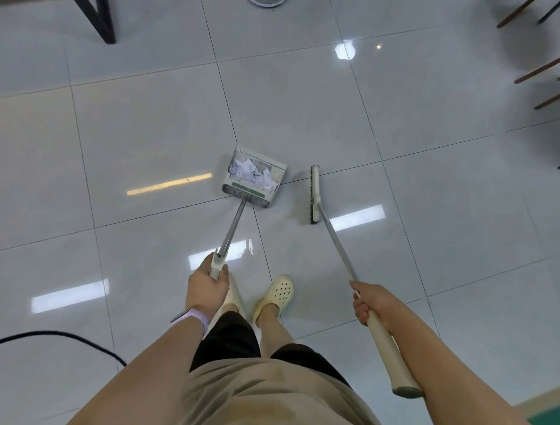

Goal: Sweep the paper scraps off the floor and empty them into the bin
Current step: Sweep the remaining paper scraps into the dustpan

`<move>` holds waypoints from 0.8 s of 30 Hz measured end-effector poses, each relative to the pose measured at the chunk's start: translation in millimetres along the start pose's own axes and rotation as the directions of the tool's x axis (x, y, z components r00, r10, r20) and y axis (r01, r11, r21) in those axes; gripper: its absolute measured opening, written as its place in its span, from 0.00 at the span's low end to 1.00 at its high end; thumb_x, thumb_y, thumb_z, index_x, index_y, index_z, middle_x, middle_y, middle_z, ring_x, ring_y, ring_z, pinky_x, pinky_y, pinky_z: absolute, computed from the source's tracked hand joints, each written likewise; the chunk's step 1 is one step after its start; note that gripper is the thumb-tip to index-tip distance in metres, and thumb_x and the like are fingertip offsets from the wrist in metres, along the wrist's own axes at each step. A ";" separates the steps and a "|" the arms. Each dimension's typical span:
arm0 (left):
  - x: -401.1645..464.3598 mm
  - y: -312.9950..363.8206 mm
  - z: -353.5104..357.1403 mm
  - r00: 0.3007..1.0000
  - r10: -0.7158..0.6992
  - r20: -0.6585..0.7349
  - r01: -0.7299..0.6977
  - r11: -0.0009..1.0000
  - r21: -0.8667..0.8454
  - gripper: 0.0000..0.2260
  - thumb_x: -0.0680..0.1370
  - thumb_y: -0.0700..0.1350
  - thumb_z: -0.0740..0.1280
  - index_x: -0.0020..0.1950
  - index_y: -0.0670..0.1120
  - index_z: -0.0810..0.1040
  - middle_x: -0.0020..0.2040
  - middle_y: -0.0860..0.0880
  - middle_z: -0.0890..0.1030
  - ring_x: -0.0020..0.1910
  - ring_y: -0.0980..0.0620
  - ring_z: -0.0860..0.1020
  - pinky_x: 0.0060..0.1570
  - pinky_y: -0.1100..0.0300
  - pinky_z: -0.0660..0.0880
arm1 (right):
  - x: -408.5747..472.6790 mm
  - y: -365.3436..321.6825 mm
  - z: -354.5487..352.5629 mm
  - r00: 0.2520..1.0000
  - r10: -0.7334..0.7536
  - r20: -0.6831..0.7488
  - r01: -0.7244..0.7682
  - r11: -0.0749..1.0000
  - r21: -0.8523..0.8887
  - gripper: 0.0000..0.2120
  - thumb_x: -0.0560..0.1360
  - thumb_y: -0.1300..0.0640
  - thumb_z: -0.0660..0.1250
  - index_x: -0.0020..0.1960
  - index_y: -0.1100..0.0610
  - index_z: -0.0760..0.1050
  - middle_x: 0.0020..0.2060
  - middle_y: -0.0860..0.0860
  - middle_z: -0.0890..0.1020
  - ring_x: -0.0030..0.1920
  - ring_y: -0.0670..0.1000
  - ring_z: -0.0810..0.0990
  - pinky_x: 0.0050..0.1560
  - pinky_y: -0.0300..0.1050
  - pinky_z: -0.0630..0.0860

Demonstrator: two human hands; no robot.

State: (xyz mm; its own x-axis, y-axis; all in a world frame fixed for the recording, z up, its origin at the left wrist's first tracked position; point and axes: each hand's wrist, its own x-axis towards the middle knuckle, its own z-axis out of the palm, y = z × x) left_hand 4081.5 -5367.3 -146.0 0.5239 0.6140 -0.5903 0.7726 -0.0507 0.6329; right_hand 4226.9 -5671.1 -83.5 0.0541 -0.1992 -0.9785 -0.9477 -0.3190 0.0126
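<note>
A grey long-handled dustpan (239,188) hangs low over the tiled floor in the middle of the view, with white paper scraps (253,172) heaped inside it. My left hand (209,283) grips the top of its metal handle. To its right a cream broom (315,194) with dark bristles points its head away from me. My right hand (371,298) grips the broom's shaft just above its thick cream grip. A round grey rim (266,2), possibly the bin, is cut off by the top edge.
A black furniture leg (101,21) stands at the top left. Brown chair legs (538,71) line the right edge. A black cable (69,341) curves over the floor at lower left. My feet in cream clogs (278,291) stand below the dustpan.
</note>
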 end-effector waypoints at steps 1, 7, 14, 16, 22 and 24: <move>-4.6 -5.6 -3.5 1.000 -0.010 -0.016 0.009 1.000 -0.019 0.11 0.82 0.46 0.66 0.64 0.56 0.78 0.41 0.51 0.81 0.37 0.52 0.78 0.38 0.61 0.73 | 0.7 5.0 -1.0 1.000 -0.006 0.001 0.006 1.000 0.002 0.17 0.81 0.51 0.63 0.37 0.56 0.65 0.21 0.48 0.64 0.16 0.44 0.60 0.17 0.33 0.60; -13.5 -33.6 -53.2 0.989 -0.107 -0.105 0.096 0.990 -0.102 0.06 0.80 0.48 0.69 0.43 0.52 0.80 0.31 0.49 0.73 0.31 0.47 0.68 0.35 0.57 0.68 | -3.6 39.0 8.8 1.000 -0.018 0.021 0.017 0.999 0.039 0.18 0.81 0.51 0.63 0.36 0.57 0.65 0.22 0.49 0.64 0.16 0.45 0.60 0.17 0.32 0.59; -29.3 -67.5 -137.3 0.957 -0.267 -0.113 0.232 0.939 -0.255 0.03 0.79 0.42 0.69 0.45 0.45 0.78 0.28 0.48 0.66 0.25 0.50 0.62 0.26 0.64 0.60 | -4.6 66.1 39.0 1.000 0.021 -0.012 -0.021 1.000 0.008 0.18 0.81 0.51 0.60 0.35 0.57 0.65 0.21 0.49 0.65 0.15 0.45 0.60 0.16 0.32 0.59; -40.0 -77.9 -156.4 0.966 -0.238 -0.102 0.211 0.951 -0.226 0.04 0.79 0.42 0.69 0.45 0.45 0.78 0.28 0.48 0.66 0.24 0.50 0.61 0.26 0.64 0.60 | -9.2 73.0 47.8 0.999 0.018 -0.029 -0.019 0.999 -0.034 0.18 0.81 0.53 0.59 0.35 0.57 0.66 0.20 0.50 0.65 0.14 0.46 0.60 0.17 0.31 0.59; -32.5 -75.5 -183.3 0.989 -0.116 -0.090 0.109 0.991 -0.071 0.08 0.78 0.45 0.70 0.41 0.45 0.77 0.29 0.47 0.68 0.26 0.48 0.63 0.26 0.63 0.62 | -20.4 67.3 82.1 0.959 -0.198 -0.202 0.004 0.723 -0.690 0.11 0.75 0.63 0.67 0.36 0.59 0.69 0.30 0.52 0.75 0.24 0.48 0.73 0.25 0.38 0.70; -25.2 -72.7 -184.5 0.994 -0.077 -0.076 0.076 0.997 -0.010 0.08 0.77 0.46 0.70 0.41 0.44 0.79 0.26 0.50 0.70 0.27 0.47 0.65 0.29 0.61 0.63 | -21.0 64.5 89.8 0.929 -0.307 -0.205 -0.014 0.527 -0.850 0.07 0.73 0.67 0.69 0.37 0.63 0.74 0.30 0.50 0.79 0.27 0.47 0.73 0.27 0.36 0.70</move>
State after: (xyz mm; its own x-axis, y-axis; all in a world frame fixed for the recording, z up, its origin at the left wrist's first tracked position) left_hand 3945.9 -5233.8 -84.7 0.4345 0.6741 -0.5973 0.8065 0.0041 0.5913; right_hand 4136.5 -5604.3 -80.6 0.4059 -0.2776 -0.8707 -0.2324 -0.9528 0.1954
